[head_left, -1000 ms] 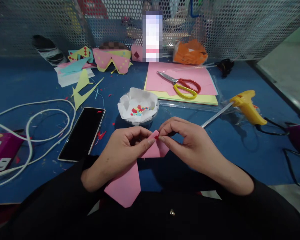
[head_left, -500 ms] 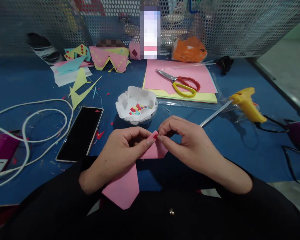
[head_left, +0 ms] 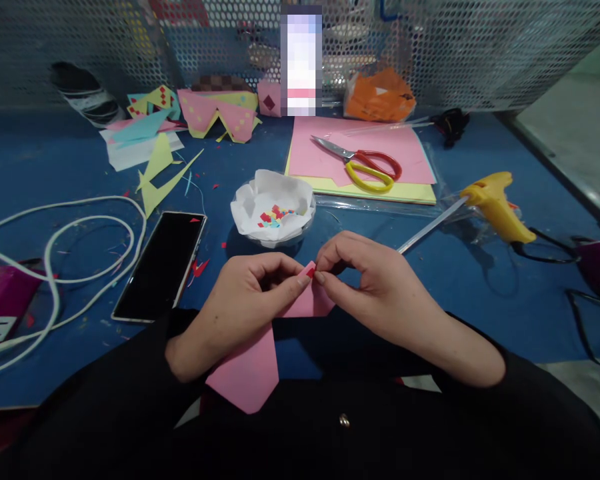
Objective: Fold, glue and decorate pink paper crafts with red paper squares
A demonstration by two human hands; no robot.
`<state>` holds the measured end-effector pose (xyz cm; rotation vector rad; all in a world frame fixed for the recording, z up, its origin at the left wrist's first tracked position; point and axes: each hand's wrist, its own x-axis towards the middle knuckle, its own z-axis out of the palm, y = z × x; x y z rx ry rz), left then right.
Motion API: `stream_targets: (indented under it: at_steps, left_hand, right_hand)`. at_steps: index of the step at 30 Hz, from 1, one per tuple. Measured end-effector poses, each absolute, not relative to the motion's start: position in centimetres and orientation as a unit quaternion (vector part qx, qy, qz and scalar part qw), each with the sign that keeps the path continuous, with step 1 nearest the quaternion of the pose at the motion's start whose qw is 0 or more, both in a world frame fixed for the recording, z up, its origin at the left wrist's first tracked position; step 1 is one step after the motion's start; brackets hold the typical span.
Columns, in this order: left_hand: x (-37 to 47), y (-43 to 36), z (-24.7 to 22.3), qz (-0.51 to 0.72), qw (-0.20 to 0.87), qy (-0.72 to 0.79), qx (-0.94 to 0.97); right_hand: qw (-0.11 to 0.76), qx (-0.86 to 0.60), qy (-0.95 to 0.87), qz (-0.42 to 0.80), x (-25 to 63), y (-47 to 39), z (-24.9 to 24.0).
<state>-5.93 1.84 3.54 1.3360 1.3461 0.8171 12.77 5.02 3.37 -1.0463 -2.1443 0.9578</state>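
Between my hands is a pink paper cut-out (head_left: 247,377), with one wide angular end hanging below my left wrist and the other running under my fingers. My left hand (head_left: 255,293) grips it, thumb on top near the upper corner. A small red paper piece (head_left: 311,270) lies at that corner, partly covered. My right hand (head_left: 370,277) pinches thumb against fingers right at the red piece and the pink edge; the fingertips hide how they meet. Just beyond stands a bowl lined with white paper (head_left: 300,183), holding small red, yellow and blue paper bits.
Scissors (head_left: 365,167) rest on stacked coloured sheets (head_left: 405,143). At right is a yellow glue gun (head_left: 497,207) with its cord. A phone (head_left: 163,267), a looped white cable (head_left: 55,293) and yellow paper scraps (head_left: 163,173) lie left. Paper masks (head_left: 217,113) stand behind, before a perforated metal panel (head_left: 220,47).
My left thumb has shifted slightly toward the red piece and covers more of it. Both hands otherwise keep nearly the same place, and the view has tilted a little.
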Motion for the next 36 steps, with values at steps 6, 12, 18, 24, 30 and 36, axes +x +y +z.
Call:
stream_targets:
  at_steps: [6,12,18,24,30,36]
  left_hand:
    - [-6.2,1.8,3.4,0.35,0.507,0.565,0.549]
    - [-6.0,1.9,3.9,0.367,0.53,0.574,0.504]
    - [-6.4,2.0,3.9,0.374,0.564,0.556,0.483]
    - [-6.5,1.7,4.1,0.37,0.584,0.553,0.466]
    - [-6.1,1.6,3.9,0.374,0.566,0.558,0.479]
    - [-6.2,1.6,3.9,0.372,0.555,0.559,0.491]
  right_hand:
    - [0.317,-0.387,-0.801,0.328,13.0,5.0,3.6]
    - [0.341,-0.395,-0.832,0.187,12.7,4.6,3.1]
    - [0.322,-0.4,-0.848,0.131,12.2,4.3,2.6]
    - [0.356,-0.394,-0.844,0.072,12.0,4.3,2.4]
    - [0.377,-0.383,-0.843,0.012,11.8,4.2,2.0]
    - [0.38,-0.375,-0.845,0.007,11.7,4.2,1.9]
